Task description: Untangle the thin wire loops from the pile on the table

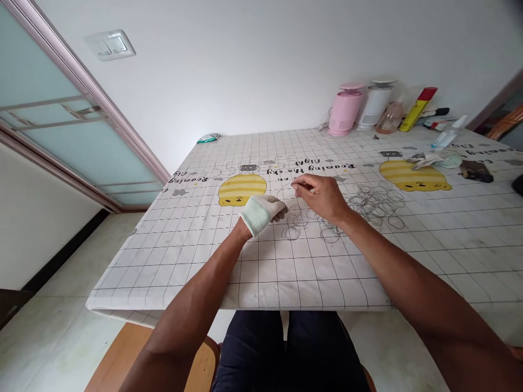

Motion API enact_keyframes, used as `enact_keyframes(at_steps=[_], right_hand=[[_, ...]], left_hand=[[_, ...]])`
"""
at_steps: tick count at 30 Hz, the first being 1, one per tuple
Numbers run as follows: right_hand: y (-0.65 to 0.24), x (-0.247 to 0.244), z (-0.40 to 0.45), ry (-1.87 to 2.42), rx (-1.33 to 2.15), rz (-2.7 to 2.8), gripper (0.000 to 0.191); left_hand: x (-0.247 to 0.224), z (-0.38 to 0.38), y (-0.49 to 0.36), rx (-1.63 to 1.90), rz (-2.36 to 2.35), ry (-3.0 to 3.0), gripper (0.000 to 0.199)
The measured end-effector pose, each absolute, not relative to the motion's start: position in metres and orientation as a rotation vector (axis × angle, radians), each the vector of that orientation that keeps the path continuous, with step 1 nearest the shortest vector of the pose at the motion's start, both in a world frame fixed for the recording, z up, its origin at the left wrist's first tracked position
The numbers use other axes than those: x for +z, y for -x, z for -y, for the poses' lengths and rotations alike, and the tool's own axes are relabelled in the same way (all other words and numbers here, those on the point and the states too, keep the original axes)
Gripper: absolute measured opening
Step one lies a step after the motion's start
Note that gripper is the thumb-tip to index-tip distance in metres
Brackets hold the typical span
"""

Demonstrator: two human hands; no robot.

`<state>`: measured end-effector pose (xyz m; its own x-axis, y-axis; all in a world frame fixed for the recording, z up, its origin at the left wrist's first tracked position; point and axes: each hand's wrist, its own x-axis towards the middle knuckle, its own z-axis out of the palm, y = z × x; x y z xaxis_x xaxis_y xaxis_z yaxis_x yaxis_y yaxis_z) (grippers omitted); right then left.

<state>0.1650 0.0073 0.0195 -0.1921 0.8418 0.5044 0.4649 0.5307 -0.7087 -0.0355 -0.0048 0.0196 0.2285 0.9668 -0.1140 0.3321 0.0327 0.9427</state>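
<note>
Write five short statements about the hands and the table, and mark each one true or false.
1. The left hand wears a pale glove. True.
2. The right hand wears a matching glove. False: the right hand is bare.
3. Tangled wire loops lie on the gridded tablecloth. True.
4. The yellow container by the wall has a blue cap. False: the yellow container has a red cap.
5. In the picture, the pink cylinder stands to the left of the white cylinder. True.
</note>
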Motion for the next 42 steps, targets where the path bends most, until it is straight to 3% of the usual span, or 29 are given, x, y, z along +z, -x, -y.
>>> enact_keyframes(at_steps=[5, 11, 22, 27, 31, 34, 36, 42], right_hand=[[-0.161, 0.010, -0.010, 0.898, 0.151, 1.996, 0.017], [-0.156, 0.006, -0.010, 0.874, 0.020, 2.036, 0.019], [-0.151, -0.008, -0.013, 0.989, -0.321, 2.097, 0.027], [-0.155, -0.003, -0.018, 0.923, -0.293, 2.202, 0.031], [-0.169, 0.009, -0.020, 0.808, -0.154, 2.247, 0.019], [-0.178, 0.014, -0.019, 0.817, -0.094, 2.249, 0.047], [-0.180, 0.014, -0.018, 0.841, -0.082, 2.238, 0.053], [-0.168, 0.006, -0.018, 0.826, -0.128, 2.196, 0.032]], left_hand=[[0.021, 0.005, 0.030, 0.868, -1.236, -1.548, 0.022], [0.021, 0.006, 0.024, 1.052, -1.292, -1.399, 0.037], [-0.002, 0.008, 0.017, 0.941, -1.549, -1.831, 0.047], [-0.002, 0.008, 0.009, 0.878, -1.584, -1.814, 0.045], [0.004, 0.012, 0.008, 0.923, -1.581, -1.738, 0.044], [0.008, 0.014, 0.010, 0.989, -1.603, -1.645, 0.046], [0.010, 0.014, 0.010, 1.010, -1.616, -1.620, 0.048], [0.013, 0.016, 0.009, 0.993, -1.617, -1.633, 0.050]])
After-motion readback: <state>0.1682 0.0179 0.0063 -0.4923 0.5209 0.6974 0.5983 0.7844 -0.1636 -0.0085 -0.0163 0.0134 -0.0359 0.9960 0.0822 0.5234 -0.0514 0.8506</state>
